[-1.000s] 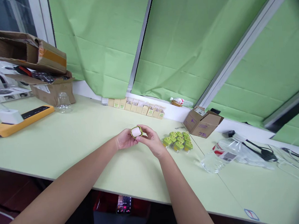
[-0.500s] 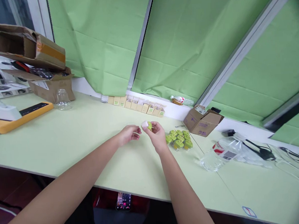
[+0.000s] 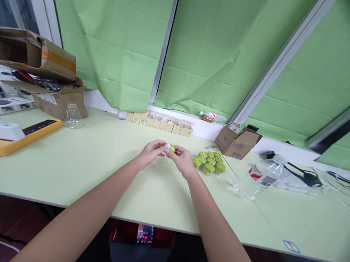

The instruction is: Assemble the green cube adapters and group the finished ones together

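Observation:
A small green and white item [image 3: 172,147] is held up over the table between my two hands. It resembles the green-topped pieces nearby, but its exact kind is too small to make out. My left hand [image 3: 151,152] pinches the white end with thumb and fingers. My right hand [image 3: 183,160] is closed on the green side, partly hiding it. Just right of that hand stands a cluster of several small clear containers with green tops and loops [image 3: 209,167].
A row of small cardboard boxes [image 3: 162,123] lines the table's back edge. To the right lie an open carton [image 3: 237,141], a large clear plastic bottle [image 3: 256,180] and cables [image 3: 344,189]. At left are an orange power strip [image 3: 41,127], a clear plastic cup [image 3: 73,116] and stacked cartons [image 3: 58,63].
My left hand has moved right and closed on the white end of the item. The right hand has shifted slightly, turning the item a little. The cluster stays put.

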The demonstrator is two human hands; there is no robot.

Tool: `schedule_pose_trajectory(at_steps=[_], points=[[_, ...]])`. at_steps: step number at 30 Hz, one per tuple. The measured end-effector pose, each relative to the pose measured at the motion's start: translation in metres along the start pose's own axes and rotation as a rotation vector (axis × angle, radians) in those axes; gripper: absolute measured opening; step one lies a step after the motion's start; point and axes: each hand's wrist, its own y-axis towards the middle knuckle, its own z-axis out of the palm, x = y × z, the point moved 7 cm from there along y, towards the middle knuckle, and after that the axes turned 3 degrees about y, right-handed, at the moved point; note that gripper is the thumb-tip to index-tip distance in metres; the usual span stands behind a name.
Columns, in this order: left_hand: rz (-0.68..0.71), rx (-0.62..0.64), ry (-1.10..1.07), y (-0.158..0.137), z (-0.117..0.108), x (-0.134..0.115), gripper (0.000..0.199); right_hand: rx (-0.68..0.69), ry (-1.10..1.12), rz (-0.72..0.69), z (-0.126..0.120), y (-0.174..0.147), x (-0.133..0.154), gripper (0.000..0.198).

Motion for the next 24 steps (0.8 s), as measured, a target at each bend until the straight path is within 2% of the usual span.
schedule_pose_trajectory(at_steps=[4,7,13,20,24], points=[[0.073,0.015,0.057,0.001,0.002,0.000,0.048,0.062,0.097,0.074,0.000,0.000,-0.006,0.052],[0.103,0.001,0.148,-0.001,0.005,-0.002,0.048,0.101,0.136,0.102,0.001,-0.002,-0.008,0.051],[0.120,-0.048,0.220,-0.002,0.004,-0.005,0.044,0.058,0.099,0.065,-0.002,-0.001,-0.009,0.049],[0.171,-0.017,0.249,0.000,0.006,-0.005,0.043,0.080,0.268,0.212,0.000,-0.003,-0.014,0.042],[0.146,-0.019,0.235,-0.001,0.005,-0.008,0.041,0.080,0.270,0.211,0.001,-0.004,-0.012,0.043]])
